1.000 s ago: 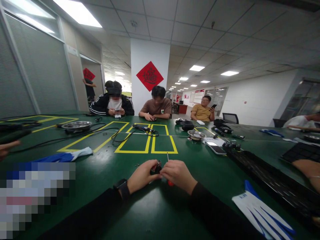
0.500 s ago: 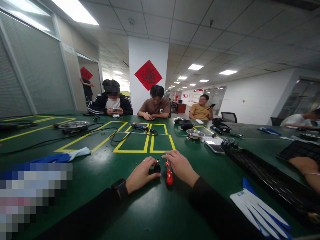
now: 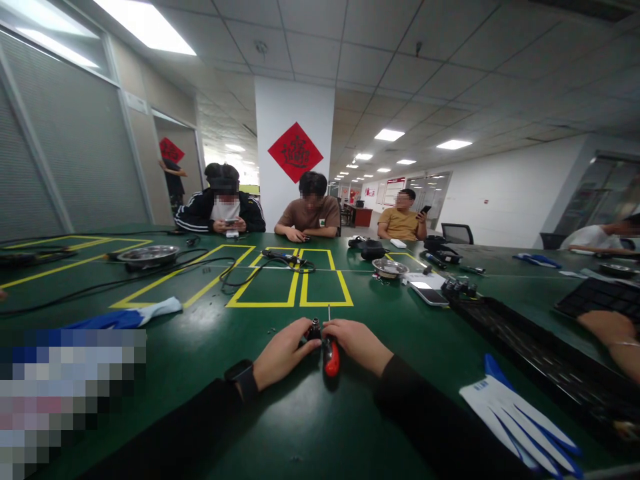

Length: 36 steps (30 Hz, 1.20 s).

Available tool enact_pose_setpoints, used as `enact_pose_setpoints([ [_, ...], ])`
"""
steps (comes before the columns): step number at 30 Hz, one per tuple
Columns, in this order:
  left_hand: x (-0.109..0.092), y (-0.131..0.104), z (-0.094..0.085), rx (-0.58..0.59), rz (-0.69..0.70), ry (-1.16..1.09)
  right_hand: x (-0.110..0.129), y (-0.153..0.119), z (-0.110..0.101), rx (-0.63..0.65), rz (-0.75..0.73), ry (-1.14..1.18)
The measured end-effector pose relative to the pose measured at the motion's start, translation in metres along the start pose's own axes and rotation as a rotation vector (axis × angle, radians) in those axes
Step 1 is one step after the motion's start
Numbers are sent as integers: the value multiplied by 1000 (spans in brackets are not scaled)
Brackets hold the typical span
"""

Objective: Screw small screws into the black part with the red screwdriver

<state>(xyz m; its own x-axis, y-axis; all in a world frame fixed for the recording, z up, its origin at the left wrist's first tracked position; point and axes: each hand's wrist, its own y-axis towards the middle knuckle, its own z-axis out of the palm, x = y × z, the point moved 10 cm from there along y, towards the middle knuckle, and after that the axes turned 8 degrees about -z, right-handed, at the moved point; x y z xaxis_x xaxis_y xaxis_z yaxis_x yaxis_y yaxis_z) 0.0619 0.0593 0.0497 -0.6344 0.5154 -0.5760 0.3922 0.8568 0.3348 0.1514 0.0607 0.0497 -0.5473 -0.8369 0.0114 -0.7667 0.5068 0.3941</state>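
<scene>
In the head view, the left hand [image 3: 283, 353] has its fingers closed around a small black cylindrical part with a metal tip [image 3: 315, 333], apparently to steady it upright. The right hand [image 3: 363, 343] grasps a red-handled screwdriver [image 3: 331, 363] near the top of its handle, shaft pointing away from the wearer; how firmly, one cannot tell. The part and tool sit side by side, likely for easy reach. Yellow tape rectangles [image 3: 260, 305] mark the glossy green bench [image 3: 295, 427]. Beyond, people sit near a white pillar [image 3: 295, 97].
</scene>
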Motion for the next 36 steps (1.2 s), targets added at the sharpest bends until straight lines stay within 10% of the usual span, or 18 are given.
enact_pose_setpoints([
  [6,-6,-1,-6,-20,32,-93,-3,-4,-7,-144,26,355],
  [16,-4,2,-4,24,10,-194,-54,-30,-18,-824,398,770],
  [28,-1,4,-5,12,6,-195,-42,-43,-37,-1020,476,787],
  [36,2,5,-6,14,5,-206,3,-41,-63,-1049,222,766],
])
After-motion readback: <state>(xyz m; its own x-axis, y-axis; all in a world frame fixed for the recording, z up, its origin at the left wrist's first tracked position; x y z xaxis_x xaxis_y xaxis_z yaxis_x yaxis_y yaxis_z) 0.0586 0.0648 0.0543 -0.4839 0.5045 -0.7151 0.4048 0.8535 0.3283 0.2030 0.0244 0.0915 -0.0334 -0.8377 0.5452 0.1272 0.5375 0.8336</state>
